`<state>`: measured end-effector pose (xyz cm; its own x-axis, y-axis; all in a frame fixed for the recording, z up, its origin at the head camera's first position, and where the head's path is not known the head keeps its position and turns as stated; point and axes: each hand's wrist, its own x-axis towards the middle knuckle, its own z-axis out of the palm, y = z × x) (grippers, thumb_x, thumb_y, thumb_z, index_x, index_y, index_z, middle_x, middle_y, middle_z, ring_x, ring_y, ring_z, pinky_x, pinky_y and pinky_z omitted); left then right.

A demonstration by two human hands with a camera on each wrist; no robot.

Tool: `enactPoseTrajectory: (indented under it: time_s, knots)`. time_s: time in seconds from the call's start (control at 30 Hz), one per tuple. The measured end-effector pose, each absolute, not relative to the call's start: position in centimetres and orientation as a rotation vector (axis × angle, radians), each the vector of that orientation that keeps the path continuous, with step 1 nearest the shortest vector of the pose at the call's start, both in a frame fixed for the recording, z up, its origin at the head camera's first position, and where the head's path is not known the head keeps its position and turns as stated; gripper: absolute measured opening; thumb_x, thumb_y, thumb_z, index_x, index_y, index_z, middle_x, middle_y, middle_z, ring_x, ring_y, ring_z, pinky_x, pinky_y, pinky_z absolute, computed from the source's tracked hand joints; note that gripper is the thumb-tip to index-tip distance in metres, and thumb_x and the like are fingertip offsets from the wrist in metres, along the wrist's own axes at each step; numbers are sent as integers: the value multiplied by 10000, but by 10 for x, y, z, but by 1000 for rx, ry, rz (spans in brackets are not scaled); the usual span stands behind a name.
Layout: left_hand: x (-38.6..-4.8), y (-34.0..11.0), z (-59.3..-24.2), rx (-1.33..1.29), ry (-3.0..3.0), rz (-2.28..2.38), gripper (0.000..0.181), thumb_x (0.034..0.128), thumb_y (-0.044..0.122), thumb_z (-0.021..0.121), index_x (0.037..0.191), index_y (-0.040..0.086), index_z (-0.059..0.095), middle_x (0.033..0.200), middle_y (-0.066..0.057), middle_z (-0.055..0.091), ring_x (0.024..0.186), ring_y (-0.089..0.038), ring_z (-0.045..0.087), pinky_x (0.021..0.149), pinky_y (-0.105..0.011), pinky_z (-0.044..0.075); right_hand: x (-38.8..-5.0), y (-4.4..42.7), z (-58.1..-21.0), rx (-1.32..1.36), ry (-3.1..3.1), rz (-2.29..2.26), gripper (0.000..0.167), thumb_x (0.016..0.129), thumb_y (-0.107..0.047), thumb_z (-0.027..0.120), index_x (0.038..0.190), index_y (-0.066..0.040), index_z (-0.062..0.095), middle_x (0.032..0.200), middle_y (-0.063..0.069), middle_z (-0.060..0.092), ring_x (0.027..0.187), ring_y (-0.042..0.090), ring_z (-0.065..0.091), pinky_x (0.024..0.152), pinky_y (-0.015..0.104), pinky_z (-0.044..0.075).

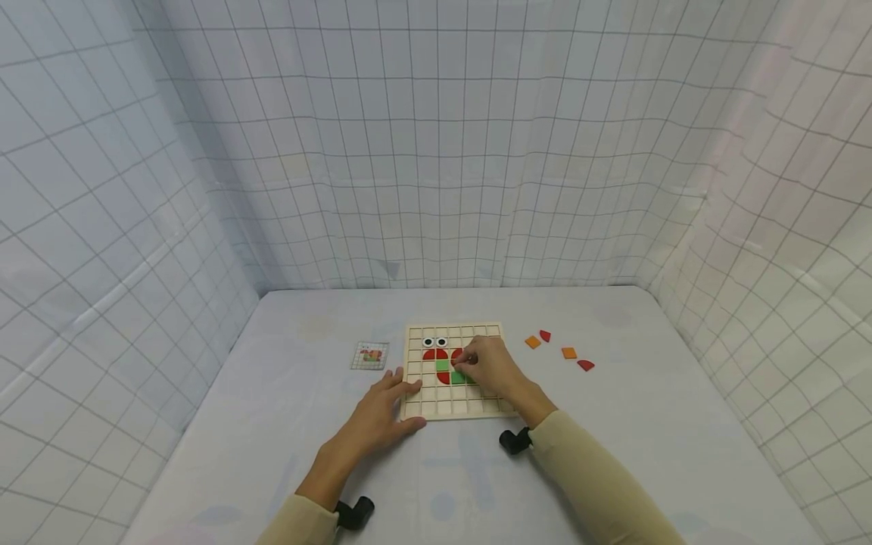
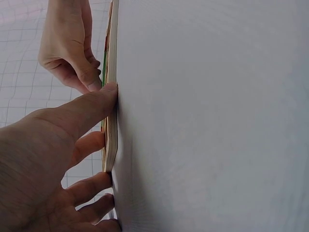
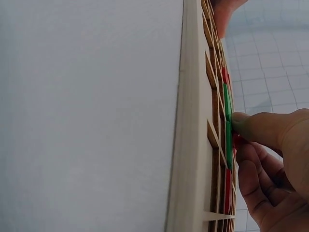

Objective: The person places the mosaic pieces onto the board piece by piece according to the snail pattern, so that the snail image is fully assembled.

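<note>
A pale wooden grid board (image 1: 436, 409) lies on the table with coloured tiles set in its squares. My left hand (image 1: 381, 409) rests spread at its left front corner, thumb on the front edge and fingers along the left side. Over the middle of the board, my right hand (image 1: 493, 369) pinches a small tile, mostly hidden by thumb and fingertips. Near those fingers sit a green tile (image 1: 443, 365), another green tile (image 3: 228, 145) and red quarter-round tiles (image 1: 429, 354). Two round eye tiles (image 1: 434, 342) lie side by side farther back.
Left of the board is a small picture card (image 1: 370, 356) with a grid design. To the right lie loose pieces: an orange square (image 1: 533, 342), another orange square (image 1: 569, 353), a red piece (image 1: 545, 335) and another red piece (image 1: 586, 365). Grid-patterned curtains (image 1: 450, 151) surround the table.
</note>
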<state>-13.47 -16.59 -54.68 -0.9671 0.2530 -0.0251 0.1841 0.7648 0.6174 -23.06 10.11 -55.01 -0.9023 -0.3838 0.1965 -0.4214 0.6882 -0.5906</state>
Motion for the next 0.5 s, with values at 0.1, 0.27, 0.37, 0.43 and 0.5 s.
enactPoseTrajectory:
  time_s: [0.1,0.27,0.37,0.43,0.5]
  knots:
    - [-134,-166,-545,355,2848,986,711,971,346,976,1601,141,718,1844,-254,457,1757,-530,364,1387,-742,378,-231,101,-550,669,-2833,1032,54,1026,-146,920,1028,-93,929,1062,22,820,920,96,694,827,272,654]
    - [-134,-166,-546,358,2846,989,714,971,342,976,1603,138,716,1843,-256,457,1757,-532,363,1387,-741,379,-231,102,-550,665,-2833,1056,60,1028,-156,917,1033,-97,932,1054,13,816,936,91,698,843,283,661]
    - [-134,-166,-547,354,2846,986,717,968,341,979,1603,137,716,1841,-257,460,1757,-532,364,1387,-739,381,-231,103,-550,657,-2833,1065,46,1029,-148,913,1035,-109,936,1037,10,808,939,90,694,844,280,655]
    - [-134,-166,-547,350,2848,984,717,966,339,980,1602,138,717,1841,-253,463,1757,-529,366,1388,-737,381,-230,103,-549,650,-2835,1067,47,1031,-151,910,1038,-112,936,1031,8,802,940,92,691,847,276,650]
    - [-134,-165,-547,348,2851,981,718,966,338,980,1603,139,717,1841,-251,465,1757,-526,367,1389,-736,379,-230,103,-549,646,-2838,1061,51,1032,-157,910,1039,-114,936,1030,6,798,940,92,689,847,270,647]
